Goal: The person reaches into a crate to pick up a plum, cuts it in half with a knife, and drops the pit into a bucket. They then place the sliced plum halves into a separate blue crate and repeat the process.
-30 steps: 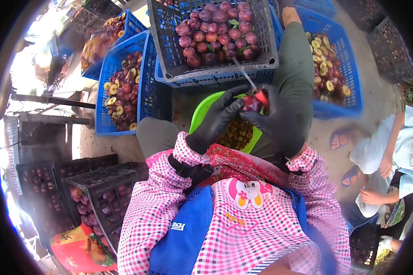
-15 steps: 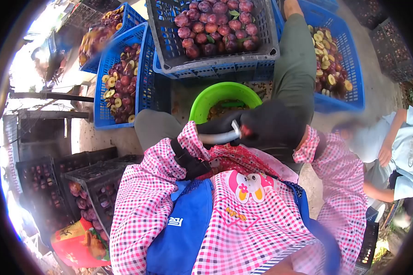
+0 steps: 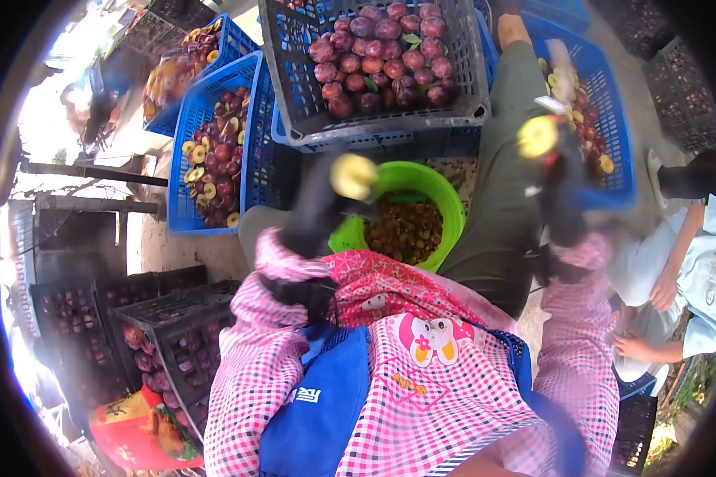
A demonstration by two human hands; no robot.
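Note:
My left hand (image 3: 318, 199), in a black glove, is over the left rim of the green bowl (image 3: 453, 208). It is closed on a plum half (image 3: 353, 176) with its yellow cut face showing. My right hand (image 3: 561, 171), also black-gloved and smeared by motion, is beside the right blue crate (image 3: 624, 151). It grips another plum half (image 3: 537, 137). A short shiny piece (image 3: 550, 104) shows above that half, too blurred to name. Plum stones (image 3: 406, 230) and bits lie in the bowl between my legs.
A black crate (image 3: 386, 127) of whole plums rests on a blue crate ahead. Another blue crate (image 3: 179, 171) of plums, many halved, stands at left. Stacked dark crates (image 3: 179, 298) of plums are lower left. A person in light blue (image 3: 692, 262) sits at right.
My hands, together over the bowl before, have parted. The left went left and up, the right went right and up toward the blue crate. The cut plum halves now show.

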